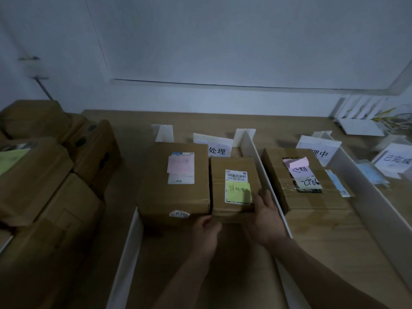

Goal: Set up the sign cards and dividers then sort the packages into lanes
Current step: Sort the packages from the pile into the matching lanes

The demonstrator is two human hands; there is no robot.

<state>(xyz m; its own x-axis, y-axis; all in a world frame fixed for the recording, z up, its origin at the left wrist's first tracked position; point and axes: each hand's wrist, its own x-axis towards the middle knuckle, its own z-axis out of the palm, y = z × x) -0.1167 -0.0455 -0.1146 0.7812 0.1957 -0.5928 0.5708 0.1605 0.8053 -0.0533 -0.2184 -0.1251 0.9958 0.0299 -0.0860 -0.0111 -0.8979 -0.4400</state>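
Just beside the pink-note box (174,181), the left hand (206,228) grips the near corner of the green-note box (234,188) in the left lane, and the right hand (265,221) holds its right side. It is better to slide it straight back, without bumping the white divider (258,166).

Bare left hand (206,228), bare right hand (265,221), bare forearms.

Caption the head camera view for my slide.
Left hand and right hand hold a yellow-noted box beside a larger box between white dividers.
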